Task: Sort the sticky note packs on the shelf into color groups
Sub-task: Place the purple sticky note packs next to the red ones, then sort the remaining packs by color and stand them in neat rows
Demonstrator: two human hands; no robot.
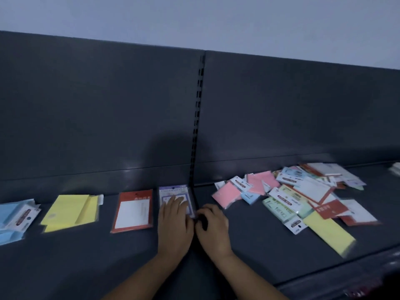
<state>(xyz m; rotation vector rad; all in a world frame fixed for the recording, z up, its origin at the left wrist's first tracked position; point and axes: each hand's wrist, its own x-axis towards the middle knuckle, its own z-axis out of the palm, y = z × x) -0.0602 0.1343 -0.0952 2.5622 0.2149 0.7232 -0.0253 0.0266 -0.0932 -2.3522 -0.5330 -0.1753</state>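
Purple pack (173, 190) under L hand (175, 224)

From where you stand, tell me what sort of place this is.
Likely a shop or stockroom: a dark metal display shelf with a slotted upright, strewn with retail-packaged sticky note packs.

Shop, by the look: dark grey metal gondola shelf (86, 256) w/ slotted upright strip (198, 126) btwn matching back panels (97, 105), plus retail-wrapped sticky note packs (311, 191) w/ printed header cards (285, 199).

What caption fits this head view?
Left hand rests on a purple pack beside the red pack; unsorted pile at right.
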